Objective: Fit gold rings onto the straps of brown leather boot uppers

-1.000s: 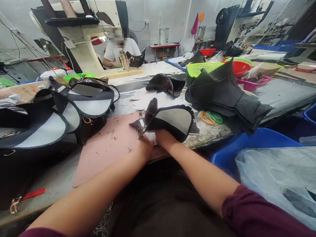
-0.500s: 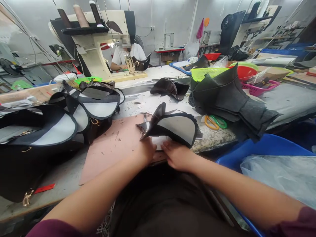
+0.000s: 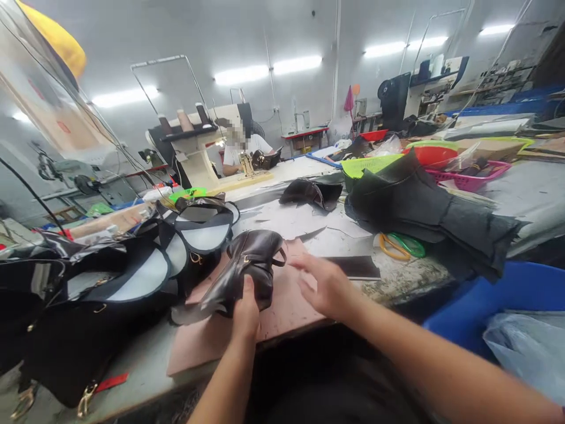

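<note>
A glossy dark brown leather bag [image 3: 247, 265] is tilted over a pink board [image 3: 291, 294], its outer leather facing up, with a small metal fitting and a short strap loop at its right end. My left hand [image 3: 246, 312] grips its near side, thumb on top and the other fingers hidden beneath. Just right of the strap loop, my right hand [image 3: 324, 285] hovers with its fingers apart, holding nothing. A flat dark strip [image 3: 353, 267] lies beyond the right hand.
Several dark bag pieces with pale linings [image 3: 136, 280] crowd the left. Orange and green-handled scissors [image 3: 401, 246] lie before stacked black sheets [image 3: 397, 200]. A blue bin [image 3: 459, 318] stands right of the bench. Across it a person [image 3: 258, 144] sits by a sewing machine [image 3: 192, 153].
The bag has turned from its pale-lined flap showing to its leather outside and shifted left. My right hand has come up with its fingers spread. The view has tilted upward.
</note>
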`<state>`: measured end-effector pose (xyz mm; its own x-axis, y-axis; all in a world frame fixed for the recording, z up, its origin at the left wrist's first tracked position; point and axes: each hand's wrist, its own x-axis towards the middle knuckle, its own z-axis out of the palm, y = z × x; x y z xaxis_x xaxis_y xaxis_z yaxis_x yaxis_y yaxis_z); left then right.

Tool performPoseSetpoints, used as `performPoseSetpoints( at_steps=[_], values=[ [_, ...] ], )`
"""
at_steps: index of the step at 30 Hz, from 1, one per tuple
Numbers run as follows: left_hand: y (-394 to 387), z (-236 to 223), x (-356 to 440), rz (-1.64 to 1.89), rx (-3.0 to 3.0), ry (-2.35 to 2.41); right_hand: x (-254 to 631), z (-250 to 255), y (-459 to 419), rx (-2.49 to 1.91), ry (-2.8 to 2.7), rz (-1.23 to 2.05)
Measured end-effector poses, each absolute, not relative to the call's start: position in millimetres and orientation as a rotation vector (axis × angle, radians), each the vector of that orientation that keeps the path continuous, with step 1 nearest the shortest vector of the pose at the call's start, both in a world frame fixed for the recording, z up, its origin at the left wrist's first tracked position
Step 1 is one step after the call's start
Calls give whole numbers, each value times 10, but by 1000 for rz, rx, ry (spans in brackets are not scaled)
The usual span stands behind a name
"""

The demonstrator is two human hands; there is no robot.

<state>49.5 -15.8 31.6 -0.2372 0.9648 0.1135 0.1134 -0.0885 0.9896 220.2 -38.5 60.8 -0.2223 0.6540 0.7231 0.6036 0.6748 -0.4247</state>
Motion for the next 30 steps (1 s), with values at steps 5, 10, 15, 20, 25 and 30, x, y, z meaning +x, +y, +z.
performPoseSetpoints(
  at_steps=[5, 10, 15, 20, 25, 30],
  values=[
    [-487, 522, 576, 1509, 481, 1050, 1929, 344, -474, -909, -2013, 464],
    [-642, 551, 683, 1436, 235, 865, 1779, 378, -491, -1070, -2107, 266],
    [-656, 693, 658, 1448, 237, 856, 1812, 298, -390, -991, -1983, -26],
    [-699, 865, 606, 1364, 284, 882, 1823, 221, -321, -985, -1854, -334],
    [-712, 708, 542, 1320, 364, 592, 1682, 177, -415, -916, -1747, 19],
    [-709, 610, 576, 1242, 514, 723, 1626, 179, -558, -575, -1522, 1043]
  ],
)
